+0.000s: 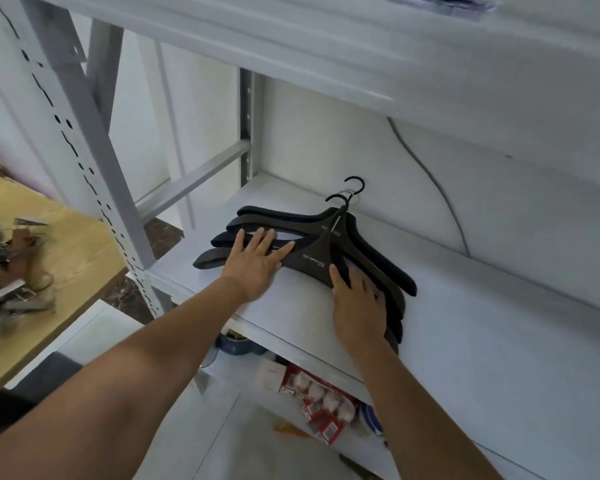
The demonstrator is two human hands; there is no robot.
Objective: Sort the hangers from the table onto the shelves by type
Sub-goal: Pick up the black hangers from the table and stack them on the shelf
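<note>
Hangers point(312, 261): dark, broad-shouldered coat type, at least four, stacked and fanned on the white middle shelf point(465, 323), hooks point(355, 185) toward the back wall. Pale lettering on the top neck (too blurred to read).

Left hand point(253, 265): pressed flat on the left arms of the stack, fingers straight and spread, nothing grasped.

Right hand point(357, 306): laid palm-down over the right arms, fingers extended, thumb out along the top hanger; likewise released, not clenched.

Left of the shelving, past the perforated grey upright point(94, 161): wooden table point(77, 244) bearing a tangled pile of clip hangers point(7, 271).

On the shelf below: red packets point(323, 407) and a blue bowl point(236, 344).

Grey cable point(440, 188) down the back wall, behind the stack.
</note>
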